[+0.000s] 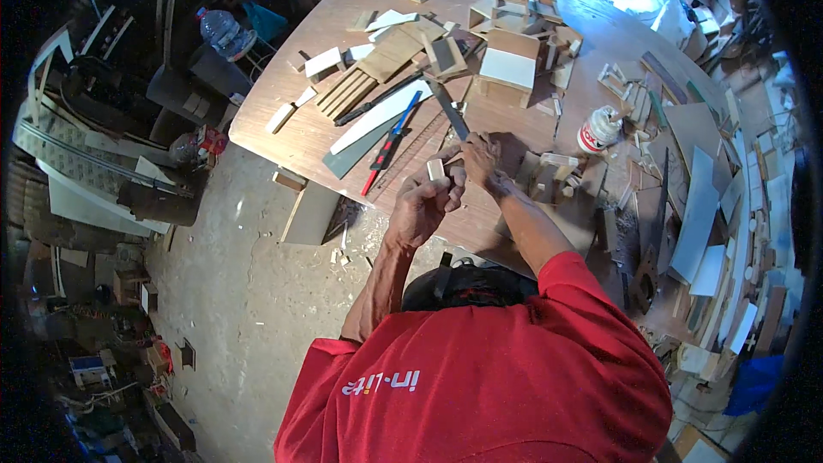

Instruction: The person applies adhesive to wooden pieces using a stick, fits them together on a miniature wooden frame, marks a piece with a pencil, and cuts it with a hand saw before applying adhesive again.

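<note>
One small wooden block (436,170) sits pinched in the left hand (419,207) on my remote feed; just beside it, the right hand (482,159) grips one dark flat tool (447,110). Right of both, I count one white bottle (600,130) and one handsaw (657,231).

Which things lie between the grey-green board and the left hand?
Head view: a red, black and blue tool, then a ruler nearer the left hand.

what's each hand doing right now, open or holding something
Left hand: closed, holding a small pale wooden block in its fingers.
Right hand: closed, holding one end of a dark, flat tool.
</note>
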The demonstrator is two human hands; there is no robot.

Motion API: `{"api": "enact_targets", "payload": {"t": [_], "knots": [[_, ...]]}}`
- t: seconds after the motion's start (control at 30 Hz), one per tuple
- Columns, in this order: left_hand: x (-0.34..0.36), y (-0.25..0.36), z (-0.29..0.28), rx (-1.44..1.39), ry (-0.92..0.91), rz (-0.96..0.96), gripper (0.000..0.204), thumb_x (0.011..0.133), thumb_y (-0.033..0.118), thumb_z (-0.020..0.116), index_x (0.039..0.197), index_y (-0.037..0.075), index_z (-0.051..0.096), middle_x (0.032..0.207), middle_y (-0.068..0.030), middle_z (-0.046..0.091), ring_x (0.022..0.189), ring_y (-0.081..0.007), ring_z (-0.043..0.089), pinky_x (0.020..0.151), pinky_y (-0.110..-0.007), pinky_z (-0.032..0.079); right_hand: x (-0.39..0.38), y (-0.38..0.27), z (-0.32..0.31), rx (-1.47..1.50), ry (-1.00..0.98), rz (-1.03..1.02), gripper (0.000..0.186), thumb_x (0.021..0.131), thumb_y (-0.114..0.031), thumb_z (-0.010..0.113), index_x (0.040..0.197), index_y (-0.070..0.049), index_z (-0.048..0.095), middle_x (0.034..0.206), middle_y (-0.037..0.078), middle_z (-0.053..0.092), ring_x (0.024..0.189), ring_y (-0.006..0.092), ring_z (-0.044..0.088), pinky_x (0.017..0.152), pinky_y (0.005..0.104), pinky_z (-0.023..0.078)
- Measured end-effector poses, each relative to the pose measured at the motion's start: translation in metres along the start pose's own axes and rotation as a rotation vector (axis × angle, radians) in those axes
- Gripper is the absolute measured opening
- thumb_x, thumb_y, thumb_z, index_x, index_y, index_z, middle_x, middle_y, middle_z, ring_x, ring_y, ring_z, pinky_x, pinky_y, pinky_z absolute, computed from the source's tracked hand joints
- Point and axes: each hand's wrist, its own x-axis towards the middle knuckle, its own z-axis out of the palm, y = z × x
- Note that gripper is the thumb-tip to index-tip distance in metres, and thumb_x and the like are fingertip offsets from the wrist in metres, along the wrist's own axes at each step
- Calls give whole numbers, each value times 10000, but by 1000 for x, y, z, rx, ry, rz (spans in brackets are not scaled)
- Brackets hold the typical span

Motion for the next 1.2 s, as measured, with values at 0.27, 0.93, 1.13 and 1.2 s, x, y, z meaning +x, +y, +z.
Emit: {"api": "enact_targets", "payload": {"t": [0.27, 0.93, 1.13, 1.2], "knots": [[6, 20, -12, 162, -83, -58, 563, 781, 5, 481, 1340, -38, 430, 976, -104, 606, 776, -159, 536, 635, -260, 412, 3, -22, -43, -12, -17, -164, 178, 841, -153, 543, 995, -71, 577, 1032, 123, 570, 1033, 317, 532, 837, 473, 427], [26, 7, -19, -185, 14, 16, 371, 998, 243, 416, 1272, -3, 459, 988, -74, 590, 901, -228, 574, 840, -371, 457, -37, -40, -65, 303, 71, 158, 185, 859, -76, 485, 1016, 6, 538, 944, 275, 574, 956, 407, 572, 788, 460, 464], [33, -20, 7, -140, 29, 67, 375, 1008, 273, 390, 1293, 36, 447, 1313, -136, 542, 1240, -298, 499, 1028, -466, 411, -82, -92, -164, 1023, 192, 708, 149, 872, -141, 580, 947, -12, 574, 688, 61, 554, 641, 187, 532, 603, 319, 429], [35, -33, 22, -134, 33, 52, 306, 1019, 237, 356, 1248, 50, 429, 1392, -193, 464, 1297, -293, 446, 1026, -450, 408, -95, -101, -186, 1124, 361, 553, 169, 854, -155, 620, 964, -28, 603, 728, -5, 542, 654, 78, 472, 569, 253, 394]]}}
